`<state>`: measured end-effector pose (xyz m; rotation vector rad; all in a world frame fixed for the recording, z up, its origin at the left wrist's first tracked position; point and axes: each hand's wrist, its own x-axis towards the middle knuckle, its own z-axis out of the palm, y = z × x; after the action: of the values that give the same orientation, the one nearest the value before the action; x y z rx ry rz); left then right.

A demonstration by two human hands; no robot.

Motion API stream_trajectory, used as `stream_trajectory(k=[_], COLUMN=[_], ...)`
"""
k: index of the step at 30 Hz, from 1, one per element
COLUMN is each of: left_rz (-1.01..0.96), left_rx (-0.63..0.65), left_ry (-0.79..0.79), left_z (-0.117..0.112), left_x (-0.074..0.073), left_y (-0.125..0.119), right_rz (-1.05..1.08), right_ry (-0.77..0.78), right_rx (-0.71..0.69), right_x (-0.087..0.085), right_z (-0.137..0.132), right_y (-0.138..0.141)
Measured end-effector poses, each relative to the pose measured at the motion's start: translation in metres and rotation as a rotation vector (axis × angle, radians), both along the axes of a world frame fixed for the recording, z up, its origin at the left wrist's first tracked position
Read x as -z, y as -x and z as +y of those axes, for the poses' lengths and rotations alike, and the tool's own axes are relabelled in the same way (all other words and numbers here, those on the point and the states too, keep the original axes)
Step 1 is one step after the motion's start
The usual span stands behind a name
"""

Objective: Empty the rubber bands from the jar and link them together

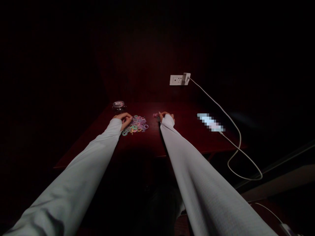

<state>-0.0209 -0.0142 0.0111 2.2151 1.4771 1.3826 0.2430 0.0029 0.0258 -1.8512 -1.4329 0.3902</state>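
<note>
The left hand (125,118) rests with curled fingers on the pile of pastel rubber bands (136,125), and the right hand (166,117) pinches a small pink cluster of bands (155,115). Both lie on a dark red table (172,141) in a dim room, far from the front edge. A small round container (118,105) stands near the back left corner; I cannot tell its contents.

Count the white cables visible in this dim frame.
2. One long white charging cable runs from the white wall socket down across the dark red wooden table and loops off its right edge. A second white cable shows bottom right. Darkness may hide more.
</note>
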Motion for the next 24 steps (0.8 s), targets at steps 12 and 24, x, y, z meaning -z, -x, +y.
stream_trajectory(k=[12, 24], left_rz=[-0.188, -0.18], left_rx=[0.055, 0.01], left_ry=[0.055, 0.045], left_z=[0.007, 0.016], left_x=[0.004, 0.011], left_y=[0.0, 0.005], right_rz=[-0.132, -0.129], right_ry=[0.006, 0.059], right_rx=[-0.038, 0.02], right_x=[0.012, 0.0], right_z=[0.021, 0.009], right_y=[-0.006, 0.003])
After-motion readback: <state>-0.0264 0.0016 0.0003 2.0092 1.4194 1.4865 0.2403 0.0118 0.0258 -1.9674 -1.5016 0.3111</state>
